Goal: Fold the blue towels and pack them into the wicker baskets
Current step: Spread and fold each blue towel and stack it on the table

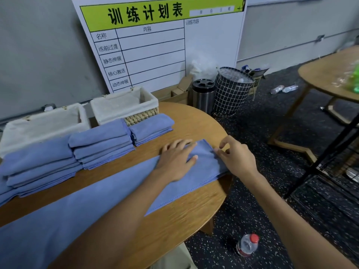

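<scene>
A long blue towel lies stretched across the round wooden table, its far end under both hands: the left hand presses flat on it with fingers spread and grips nothing, while just to its right the right hand pinches the towel's end edge between thumb and fingertips, the other fingers loosely curled. Beyond and to the left of the left hand sit three stacks of folded towels, and behind those stand two cloth-lined wicker baskets, both showing only their lining. On the floor below the right forearm lies a red-capped bottle.
</scene>
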`<state>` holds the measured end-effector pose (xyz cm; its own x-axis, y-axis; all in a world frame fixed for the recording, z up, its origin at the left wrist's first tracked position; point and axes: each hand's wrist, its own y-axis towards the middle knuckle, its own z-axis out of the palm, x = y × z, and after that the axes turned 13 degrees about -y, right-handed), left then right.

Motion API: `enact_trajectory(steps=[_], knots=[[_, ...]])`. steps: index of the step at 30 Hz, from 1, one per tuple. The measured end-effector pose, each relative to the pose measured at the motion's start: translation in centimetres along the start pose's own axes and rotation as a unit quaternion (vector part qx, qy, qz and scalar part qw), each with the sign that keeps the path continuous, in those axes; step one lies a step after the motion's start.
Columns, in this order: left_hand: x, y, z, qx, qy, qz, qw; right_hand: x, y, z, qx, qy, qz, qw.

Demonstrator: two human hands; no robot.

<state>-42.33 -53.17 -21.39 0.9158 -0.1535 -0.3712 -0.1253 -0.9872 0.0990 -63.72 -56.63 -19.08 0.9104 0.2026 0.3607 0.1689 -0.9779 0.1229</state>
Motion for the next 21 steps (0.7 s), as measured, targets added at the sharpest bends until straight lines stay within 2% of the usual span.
enact_trajectory(steps=[3,6,9,12,16,21], knots=[[-0.3,0.9,-0.2,-0.015,-0.019,-0.009,1.000,-0.6,-0.6,0.3,0.004,-0.071,-0.030,0.997],[-1.2,3.3,-0.5,-0.032,-0.054,-0.032,0.998,-1.1,-1.6,0.8,-0.026,-0.085,-0.058,0.994],[-2.4,5.5,-0.5,-0.017,-0.114,-0.030,0.993,-1.1,-1.9,1.1,-0.047,-0.068,-0.070,0.994],[-2.5,7.4,-0.8,0.015,-0.240,-0.031,0.970,-1.0,-1.3,1.6,-0.045,-0.089,-0.072,0.992],[-1.7,8.5,-1.9,0.045,-0.333,-0.007,0.942,0.1,0.3,2.0,-0.011,-0.094,-0.065,0.993],[-1.3,8.5,-2.6,0.001,-0.402,-0.012,0.915,0.4,1.3,1.6,0.023,-0.029,-0.060,0.998]])
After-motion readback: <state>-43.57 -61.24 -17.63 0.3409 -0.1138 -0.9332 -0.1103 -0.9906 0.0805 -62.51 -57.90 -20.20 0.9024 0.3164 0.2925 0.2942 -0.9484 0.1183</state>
